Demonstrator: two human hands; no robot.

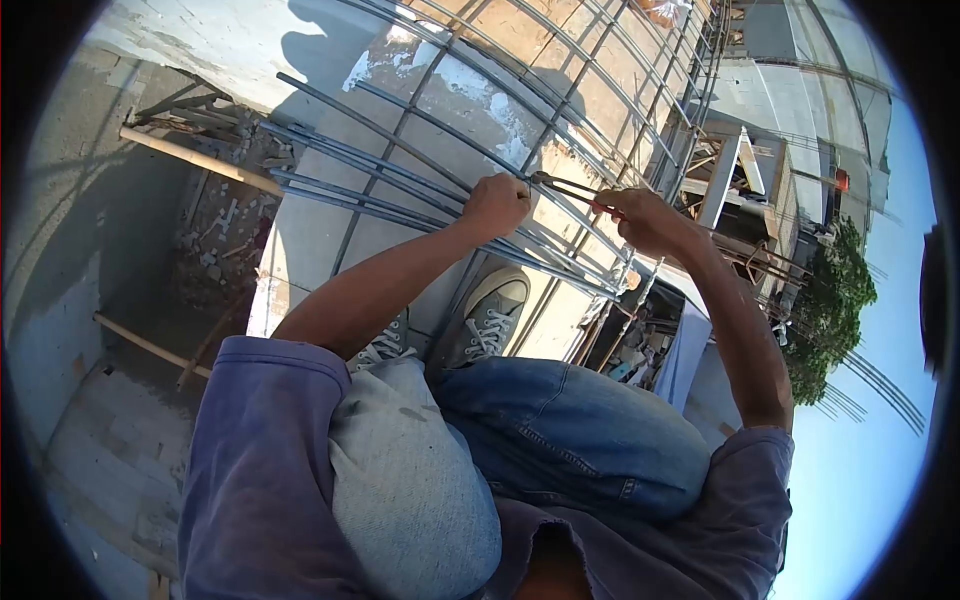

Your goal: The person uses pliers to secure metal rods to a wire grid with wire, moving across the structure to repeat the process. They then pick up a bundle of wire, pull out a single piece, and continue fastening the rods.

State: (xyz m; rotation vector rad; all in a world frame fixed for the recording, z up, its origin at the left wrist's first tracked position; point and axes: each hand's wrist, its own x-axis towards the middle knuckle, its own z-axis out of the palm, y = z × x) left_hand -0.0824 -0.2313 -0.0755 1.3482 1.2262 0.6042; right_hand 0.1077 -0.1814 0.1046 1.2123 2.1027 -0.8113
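Note:
My right hand (652, 220) is wrapped round the handles of a pair of pincers (575, 188). The pincers' jaws point left and touch, or nearly touch, a crossing of the steel rebar grid (450, 130). Just left of those jaws, my left hand (497, 207) is closed in a fist at the bars. What its fingers hold, if anything, is hidden. Several loose-ended rebars (360, 190) run beneath the left hand and stick out to the left. My shoes (497, 310) rest on the formwork below the bars.
On the left the platform edge drops to a lower level with rubble (220, 220) and wooden poles (200, 160). A wooden frame (735, 180) and more rebar stand to the right. Beyond them is a green tree (835, 310).

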